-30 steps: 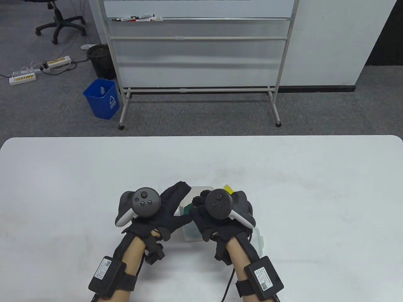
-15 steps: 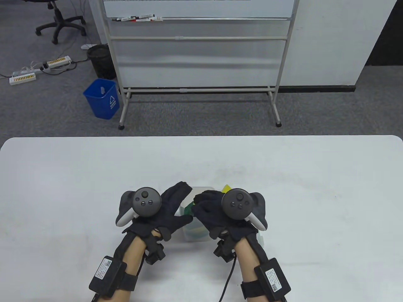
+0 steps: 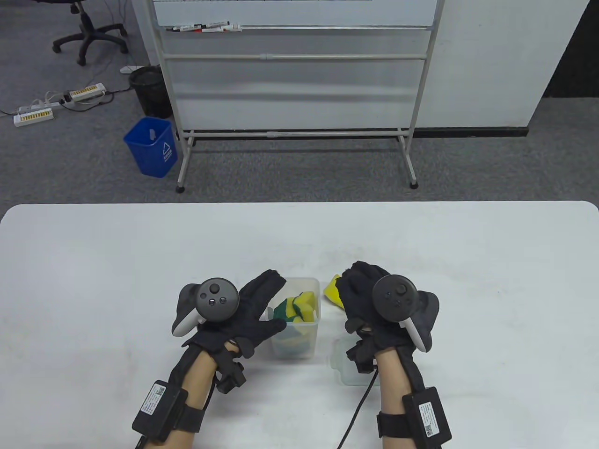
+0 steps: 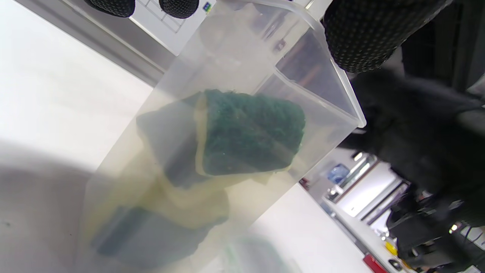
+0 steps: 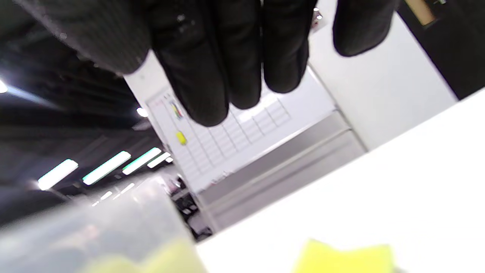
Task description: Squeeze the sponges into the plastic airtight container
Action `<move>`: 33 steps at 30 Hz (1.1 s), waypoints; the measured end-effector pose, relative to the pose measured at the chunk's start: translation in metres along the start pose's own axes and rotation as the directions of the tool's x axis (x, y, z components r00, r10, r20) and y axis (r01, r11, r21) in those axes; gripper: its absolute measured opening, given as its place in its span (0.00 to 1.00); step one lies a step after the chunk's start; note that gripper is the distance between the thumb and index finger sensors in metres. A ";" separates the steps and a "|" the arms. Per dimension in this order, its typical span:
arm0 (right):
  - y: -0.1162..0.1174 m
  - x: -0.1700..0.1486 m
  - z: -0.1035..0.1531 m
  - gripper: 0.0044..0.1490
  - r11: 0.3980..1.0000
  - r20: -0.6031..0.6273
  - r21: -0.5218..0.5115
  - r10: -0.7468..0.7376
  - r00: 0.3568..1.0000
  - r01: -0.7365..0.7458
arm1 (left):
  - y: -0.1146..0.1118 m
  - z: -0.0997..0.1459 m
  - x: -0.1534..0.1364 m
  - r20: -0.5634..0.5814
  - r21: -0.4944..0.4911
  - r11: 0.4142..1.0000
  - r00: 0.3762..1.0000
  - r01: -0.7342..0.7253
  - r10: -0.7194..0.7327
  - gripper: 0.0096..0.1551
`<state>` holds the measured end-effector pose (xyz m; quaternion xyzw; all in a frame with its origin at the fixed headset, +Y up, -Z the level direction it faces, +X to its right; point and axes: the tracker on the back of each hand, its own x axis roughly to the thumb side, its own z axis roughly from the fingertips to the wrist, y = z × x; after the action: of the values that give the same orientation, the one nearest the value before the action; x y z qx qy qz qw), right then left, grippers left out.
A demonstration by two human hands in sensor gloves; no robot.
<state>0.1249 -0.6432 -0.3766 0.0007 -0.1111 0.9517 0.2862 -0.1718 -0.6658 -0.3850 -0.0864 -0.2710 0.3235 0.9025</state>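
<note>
A clear plastic container stands on the table with yellow-and-green sponges stuffed in it; the top one rises to the rim. My left hand grips the container's left side, fingers along the wall and thumb at the near rim. The left wrist view shows the green scouring face through the wall, with my thumb over the rim. My right hand is open and empty, hovering right of the container over a loose yellow sponge. That sponge also shows in the right wrist view.
The clear lid lies on the table under my right wrist. The white table stretches wide on both sides. A whiteboard stand and a blue bin are on the floor beyond the far edge.
My right hand has lifted out of the container and moved right, over the loose yellow sponge. The sponges in the container and the lid are now uncovered. The left hand has not moved.
</note>
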 end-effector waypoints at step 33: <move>0.074 -0.048 -0.023 0.40 0.926 -0.198 0.377 0.096 0.975 -0.015 | 0.026 0.015 -0.004 0.046 0.173 0.979 0.993 -0.111 0.104 0.47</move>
<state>0.1264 -0.7243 -0.4181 -0.0499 0.1031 0.9578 0.2637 -0.1966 -0.6486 -0.3830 -0.0152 -0.2526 0.3960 0.8827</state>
